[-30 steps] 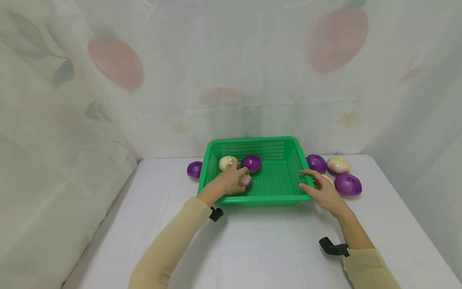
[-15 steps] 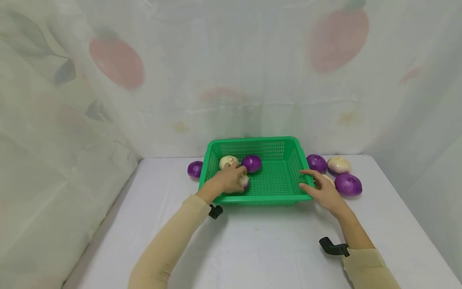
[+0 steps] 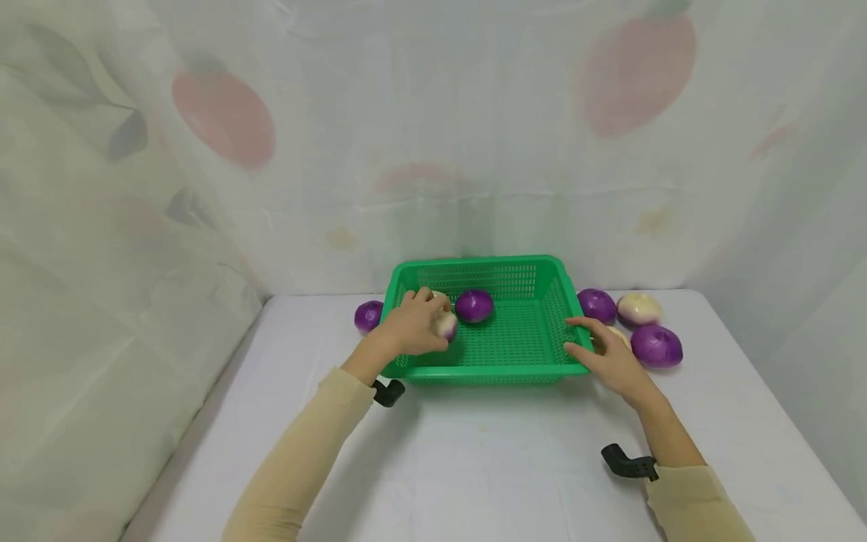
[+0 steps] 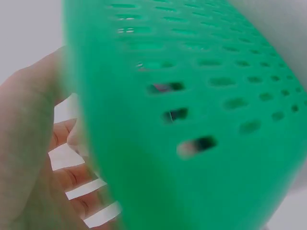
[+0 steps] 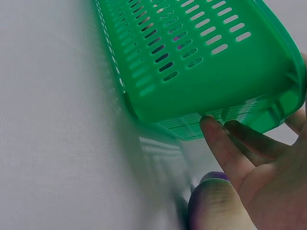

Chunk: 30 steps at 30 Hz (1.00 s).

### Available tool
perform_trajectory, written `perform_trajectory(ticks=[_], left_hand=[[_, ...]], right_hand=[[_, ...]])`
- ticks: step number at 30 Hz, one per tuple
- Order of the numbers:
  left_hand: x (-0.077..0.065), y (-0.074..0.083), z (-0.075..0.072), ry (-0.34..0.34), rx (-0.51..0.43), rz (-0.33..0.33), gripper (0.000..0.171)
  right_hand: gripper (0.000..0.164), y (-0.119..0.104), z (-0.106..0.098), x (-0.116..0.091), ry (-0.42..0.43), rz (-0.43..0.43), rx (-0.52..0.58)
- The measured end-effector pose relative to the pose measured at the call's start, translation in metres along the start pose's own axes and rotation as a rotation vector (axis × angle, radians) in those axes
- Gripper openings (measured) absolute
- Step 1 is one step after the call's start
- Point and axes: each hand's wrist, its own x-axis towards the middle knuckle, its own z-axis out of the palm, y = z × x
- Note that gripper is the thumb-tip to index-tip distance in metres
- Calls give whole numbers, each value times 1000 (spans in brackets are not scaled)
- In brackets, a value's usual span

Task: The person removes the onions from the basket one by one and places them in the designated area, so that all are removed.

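My left hand [image 3: 408, 325], over the left part of the green plastic basket [image 3: 501, 372], holds a white-and-purple turnip [image 3: 445, 326] between curled fingers and thumb. In the left wrist view, the basket's wall [image 4: 192, 177] covers much of that hand [image 4: 29, 148]. Inside the basket, a purple turnip [image 3: 474, 306] sits beside a white turnip [image 3: 439, 296], mostly hidden by the left hand. My right hand [image 3: 612, 364] grips the basket's right rim, its fingers bent over the edge; in the right wrist view some fingers [image 5: 225, 148] lie against the outer wall.
To the basket's right on the white table [image 3: 501, 467] lie a purple turnip [image 3: 597, 306], a cream turnip [image 3: 640, 309], another purple turnip [image 3: 657, 346] and a cream one partly behind the right hand. One purple turnip [image 3: 369, 317] lies left of the basket. A curtain hangs behind.
My left hand has moved left and slightly up with the turnip, toward the basket's left side, and now covers most of the white turnip. My right hand stays at the rim.
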Motion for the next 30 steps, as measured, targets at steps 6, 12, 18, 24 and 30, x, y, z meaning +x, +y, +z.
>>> perform_trajectory(ticks=[6,12,18,24,30], left_hand=[[-10,-4,-19,72,-22,20,57],[-19,-15,-40,116,74,22,58],[-29,-28,-65,135,157,17,57],[-32,-49,-76,156,166,-30,61],[-32,-79,-73,192,147,-112,60]], right_hand=[[53,-1,-2,-1,-5,11,-1],[53,-2,-1,-1,-7,15,6],[52,-1,0,0,-6,19,6],[52,-1,-1,1,-2,14,7],[53,0,0,0,-8,17,12]])
